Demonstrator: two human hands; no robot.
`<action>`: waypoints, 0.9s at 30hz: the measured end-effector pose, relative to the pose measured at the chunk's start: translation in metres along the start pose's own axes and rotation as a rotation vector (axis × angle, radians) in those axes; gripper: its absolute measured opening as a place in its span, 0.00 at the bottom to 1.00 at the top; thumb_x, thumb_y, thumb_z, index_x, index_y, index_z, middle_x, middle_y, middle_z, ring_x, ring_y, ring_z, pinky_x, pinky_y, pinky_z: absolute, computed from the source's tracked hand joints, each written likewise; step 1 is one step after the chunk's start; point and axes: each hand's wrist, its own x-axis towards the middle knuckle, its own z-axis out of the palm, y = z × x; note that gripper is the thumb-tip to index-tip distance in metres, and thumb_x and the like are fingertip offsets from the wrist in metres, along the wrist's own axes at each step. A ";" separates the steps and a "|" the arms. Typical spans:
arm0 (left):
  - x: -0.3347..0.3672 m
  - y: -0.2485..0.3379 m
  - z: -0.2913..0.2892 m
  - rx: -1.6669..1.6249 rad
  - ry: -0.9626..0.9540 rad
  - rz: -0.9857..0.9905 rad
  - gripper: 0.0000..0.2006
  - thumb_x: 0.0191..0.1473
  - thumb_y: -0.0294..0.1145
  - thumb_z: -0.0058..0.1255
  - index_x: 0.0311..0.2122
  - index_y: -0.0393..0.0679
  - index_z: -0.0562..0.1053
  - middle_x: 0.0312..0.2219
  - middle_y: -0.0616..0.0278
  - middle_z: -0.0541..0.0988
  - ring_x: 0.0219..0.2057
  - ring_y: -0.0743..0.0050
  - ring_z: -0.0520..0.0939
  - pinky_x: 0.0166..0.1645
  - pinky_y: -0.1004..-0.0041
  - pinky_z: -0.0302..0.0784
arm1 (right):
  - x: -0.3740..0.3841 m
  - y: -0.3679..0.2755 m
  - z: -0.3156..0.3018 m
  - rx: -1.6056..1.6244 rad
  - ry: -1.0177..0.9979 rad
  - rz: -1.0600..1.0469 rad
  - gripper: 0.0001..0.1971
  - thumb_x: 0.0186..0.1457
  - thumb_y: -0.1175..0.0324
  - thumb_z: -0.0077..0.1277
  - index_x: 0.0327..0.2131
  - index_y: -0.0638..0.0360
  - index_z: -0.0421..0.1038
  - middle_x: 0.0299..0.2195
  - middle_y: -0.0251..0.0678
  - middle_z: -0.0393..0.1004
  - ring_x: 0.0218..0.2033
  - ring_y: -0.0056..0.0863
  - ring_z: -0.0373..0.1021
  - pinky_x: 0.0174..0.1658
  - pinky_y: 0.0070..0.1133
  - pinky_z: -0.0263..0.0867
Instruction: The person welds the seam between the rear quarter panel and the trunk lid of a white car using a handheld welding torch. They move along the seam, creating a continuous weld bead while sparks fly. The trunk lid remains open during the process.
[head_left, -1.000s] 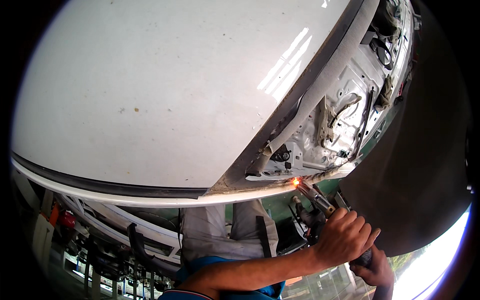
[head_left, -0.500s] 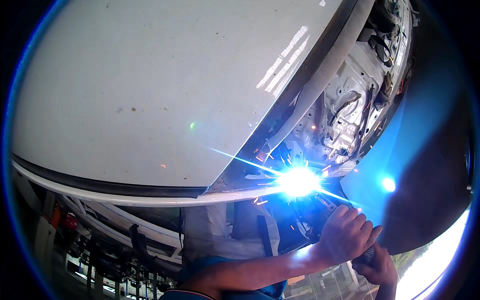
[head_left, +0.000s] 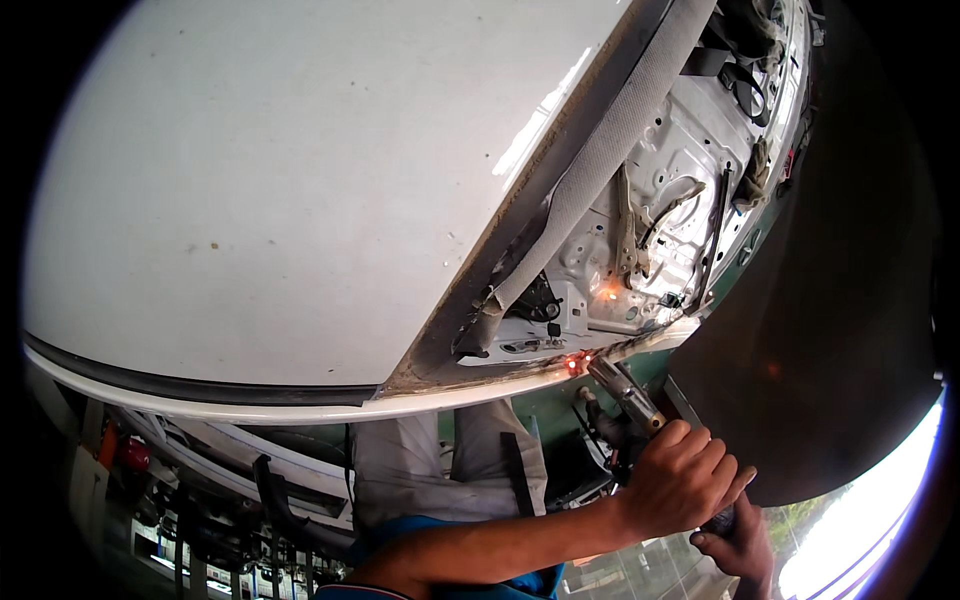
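Observation:
A welding torch [head_left: 628, 392] slants up and left, its metal nozzle close to a red-glowing spot [head_left: 573, 365] on the seam of a white car body [head_left: 260, 190]. My left hand [head_left: 690, 475] is closed around the torch near its neck. Below it, my right hand [head_left: 740, 540] wraps the dark grip; part of this hand is hidden behind the left one. The seam runs along the corner of the opening beside the roof panel, and its metal looks bare and scorched around the glow.
Inside the opening lie a bare metal panel [head_left: 690, 150] with holes, locking pliers [head_left: 628, 225] and a grey fabric-covered strip [head_left: 600, 180]. A large dark curved shape [head_left: 830, 330] fills the right side. Metal racks [head_left: 240, 500] stand at lower left.
The bright blue-white arc and flying sparks have gone out, leaving small glowing spots. The torch nozzle now shows. My hands stay on the torch and sit slightly lower and further left.

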 end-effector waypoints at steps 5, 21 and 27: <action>-0.004 0.000 0.000 0.046 -0.024 -0.018 0.16 0.53 0.36 0.62 0.19 0.45 0.69 0.17 0.65 0.69 0.22 0.68 0.72 0.32 0.69 0.67 | 0.003 -0.001 0.002 -0.071 -0.027 0.079 0.30 0.41 0.67 0.67 0.49 0.65 0.69 0.26 0.41 0.79 0.28 0.33 0.79 0.35 0.27 0.72; -0.008 -0.002 -0.003 0.047 -0.007 -0.044 0.17 0.53 0.36 0.62 0.18 0.46 0.69 0.16 0.65 0.68 0.21 0.69 0.71 0.33 0.68 0.68 | 0.009 -0.002 0.004 -0.013 -0.090 0.121 0.29 0.39 0.69 0.65 0.48 0.65 0.70 0.25 0.40 0.78 0.27 0.33 0.79 0.36 0.27 0.72; -0.010 -0.004 -0.004 0.034 -0.004 -0.034 0.17 0.53 0.36 0.62 0.18 0.45 0.69 0.16 0.66 0.66 0.21 0.69 0.70 0.33 0.68 0.67 | 0.007 -0.004 0.009 -0.089 -0.058 0.084 0.29 0.40 0.69 0.65 0.48 0.65 0.70 0.28 0.41 0.79 0.29 0.32 0.79 0.36 0.27 0.72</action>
